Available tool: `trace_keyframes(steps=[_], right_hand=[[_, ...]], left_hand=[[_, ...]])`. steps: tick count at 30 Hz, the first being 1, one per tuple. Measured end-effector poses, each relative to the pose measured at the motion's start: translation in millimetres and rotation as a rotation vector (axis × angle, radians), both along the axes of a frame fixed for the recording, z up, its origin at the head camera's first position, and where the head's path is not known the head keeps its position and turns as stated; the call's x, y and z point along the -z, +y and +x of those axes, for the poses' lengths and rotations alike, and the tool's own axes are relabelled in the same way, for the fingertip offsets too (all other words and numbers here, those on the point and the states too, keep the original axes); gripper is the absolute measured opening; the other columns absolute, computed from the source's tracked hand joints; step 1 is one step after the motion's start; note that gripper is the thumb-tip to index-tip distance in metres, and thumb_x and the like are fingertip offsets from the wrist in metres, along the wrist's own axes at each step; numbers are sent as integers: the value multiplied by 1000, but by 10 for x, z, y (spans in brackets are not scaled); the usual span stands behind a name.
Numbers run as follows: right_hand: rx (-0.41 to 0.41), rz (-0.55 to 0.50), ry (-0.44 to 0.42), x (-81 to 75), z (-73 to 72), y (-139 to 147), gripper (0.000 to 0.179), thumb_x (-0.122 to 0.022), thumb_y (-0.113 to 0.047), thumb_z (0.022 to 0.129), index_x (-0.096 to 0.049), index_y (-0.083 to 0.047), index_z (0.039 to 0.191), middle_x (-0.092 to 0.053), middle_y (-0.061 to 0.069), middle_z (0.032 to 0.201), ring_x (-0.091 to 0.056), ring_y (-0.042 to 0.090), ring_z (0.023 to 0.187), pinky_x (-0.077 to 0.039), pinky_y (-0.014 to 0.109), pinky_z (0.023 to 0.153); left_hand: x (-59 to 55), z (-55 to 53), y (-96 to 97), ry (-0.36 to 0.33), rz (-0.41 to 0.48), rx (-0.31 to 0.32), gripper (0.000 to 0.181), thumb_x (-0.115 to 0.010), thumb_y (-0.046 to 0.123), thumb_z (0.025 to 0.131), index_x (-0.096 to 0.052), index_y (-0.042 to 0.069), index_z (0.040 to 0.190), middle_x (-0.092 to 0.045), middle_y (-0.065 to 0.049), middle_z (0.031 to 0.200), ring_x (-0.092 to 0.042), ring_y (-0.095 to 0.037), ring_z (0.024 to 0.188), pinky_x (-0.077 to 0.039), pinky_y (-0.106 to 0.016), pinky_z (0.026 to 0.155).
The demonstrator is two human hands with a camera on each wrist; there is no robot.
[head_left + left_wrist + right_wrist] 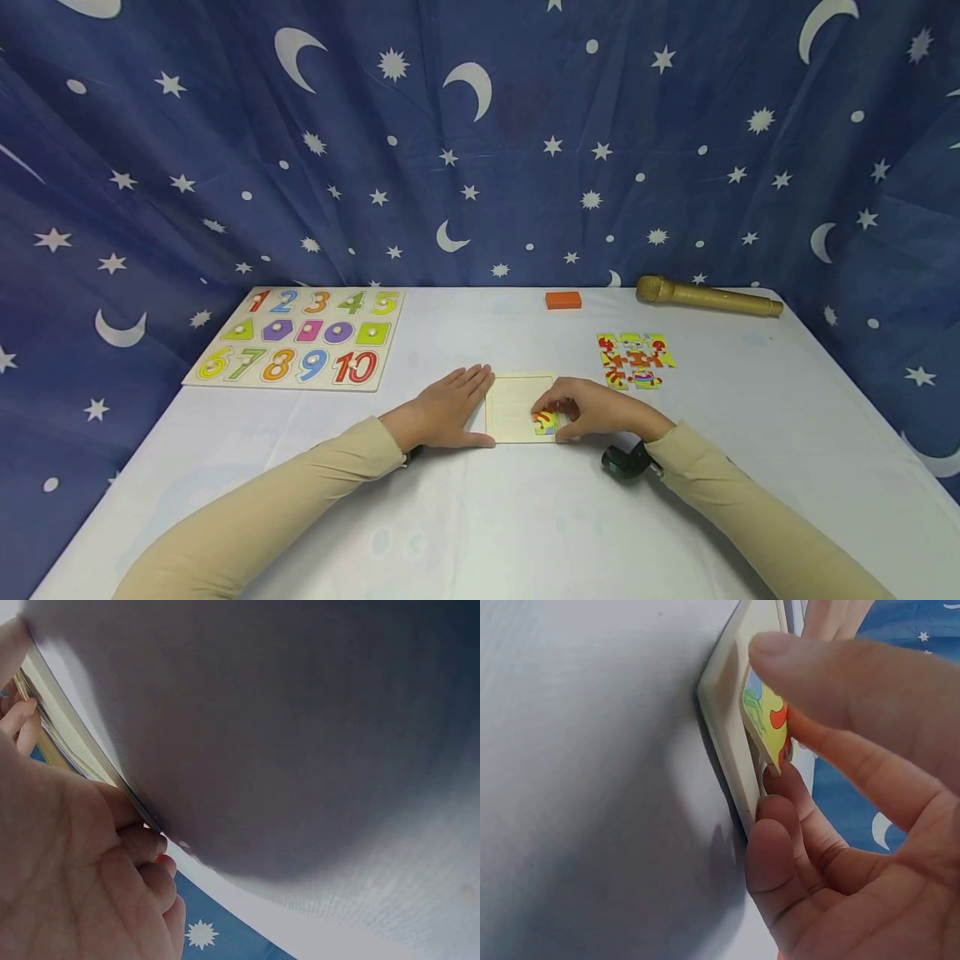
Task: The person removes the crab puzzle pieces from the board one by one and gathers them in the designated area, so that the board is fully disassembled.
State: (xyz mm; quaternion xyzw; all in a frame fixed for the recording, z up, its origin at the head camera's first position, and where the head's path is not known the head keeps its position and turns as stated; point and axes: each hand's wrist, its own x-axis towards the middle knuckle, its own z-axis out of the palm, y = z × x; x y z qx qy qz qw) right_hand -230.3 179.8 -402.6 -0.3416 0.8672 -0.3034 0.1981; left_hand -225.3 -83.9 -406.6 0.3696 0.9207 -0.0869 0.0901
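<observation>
A square wooden puzzle tray (517,408) lies on the table, its recess bare apart from the lower right corner. There my right hand (592,408) pinches a yellow jigsaw piece (546,423) with red and blue print. In the right wrist view the jigsaw piece (767,712) sits tilted just over the tray's rim (720,742), with the thumb on top and other fingertips at the edge. My left hand (450,408) steadies the tray's left side, fingers straight and thumb spread toward the near corner. The left wrist view has those fingers (142,844) against the tray's edge.
Several joined-looking jigsaw pieces (636,360) lie right of the tray, beyond my right hand. Farther back are an orange block (563,300) and a gold microphone (708,297). A number-and-shape peg board (300,340) occupies the left rear. A starry blue curtain (525,208) hangs behind the table.
</observation>
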Motion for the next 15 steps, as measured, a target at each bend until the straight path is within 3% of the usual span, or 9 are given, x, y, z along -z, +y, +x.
trace_keyframes(steps=[15], right_hand=[[2,-5,13,-15,-5,-86,36,-75,-1,74,-69,-12,108,-53,2,88,-47,13,74,-45,17,62]], left_hand=[[-4,7,-6,-3,19,4,95,-43,68,87,-18,1,149,-18,-13,157,-17,-24,146,-17,-35,120]])
